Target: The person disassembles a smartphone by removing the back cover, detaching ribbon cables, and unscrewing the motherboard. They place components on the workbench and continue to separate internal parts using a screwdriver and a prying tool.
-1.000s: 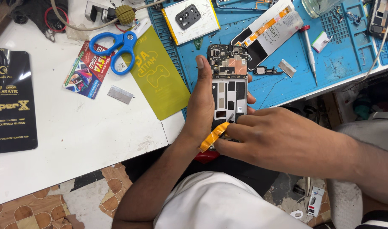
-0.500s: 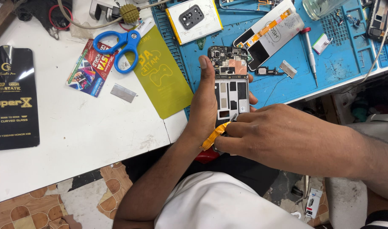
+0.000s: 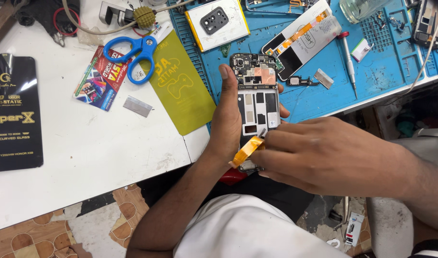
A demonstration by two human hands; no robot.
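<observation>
Near edge: right hand (image 3: 324, 155) comes in from the right, fingers clenched around a thin metal tool whose tip pokes out at the lower part of the opened phone (image 3: 258, 102). An orange flex ribbon (image 3: 246, 150) curls out just under that tip, touching the phone's near end. I can't tell whether the fingers also pinch the ribbon.

Left hand (image 3: 228, 119) grasps the phone from its left side: thumb along the left edge pointing far, fingertips showing on the right edge. Phone is held upright over the near edge of the blue mat (image 3: 324, 91), back cover off, circuit board and camera at the far end.

Change over the last second: very little. Phone sits in the same grip, same spot; the right hand has edged slightly up toward the phone's lower section, and the ribbon has stayed curled in the same place. My read: work is still on the ribbon/connector at the phone's near end, nothing freed yet.

Left of the phone: yellow film sheet (image 3: 180, 86) overlapping the mat and white table (image 3: 85, 157), small metal blade (image 3: 137, 106), blue scissors (image 3: 135, 52) on a colourful packet. Black screen-protector box (image 3: 13, 110) far left.

Farther right on the mat: red-tipped screwdriver (image 3: 347, 57), a battery (image 3: 300, 38), phone back cover (image 3: 218, 21).
</observation>
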